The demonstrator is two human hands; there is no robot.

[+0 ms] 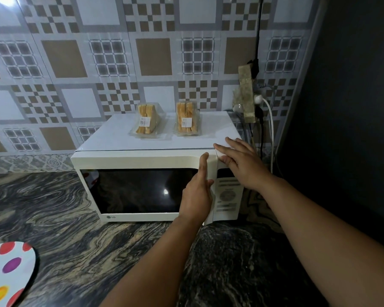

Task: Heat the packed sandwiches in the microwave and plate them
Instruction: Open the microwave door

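A white microwave (129,160) stands on the dark marbled counter, its door closed or nearly so. Two packed sandwiches in clear wrappers lie on its top, one on the left (147,121) and one on the right (186,120). My left hand (197,191) curls its fingers around the right edge of the door (212,173). My right hand (237,162) rests flat, fingers spread, on the top right corner of the microwave above the control panel (228,196). A white plate with coloured dots (7,273) sits at the bottom left.
Behind the microwave rises a patterned tile wall. At its right hangs a socket block (248,94) with plugs and cables trailing down. A dark wall (353,107) closes off the right side. Marbled counter (75,240) stretches in front.
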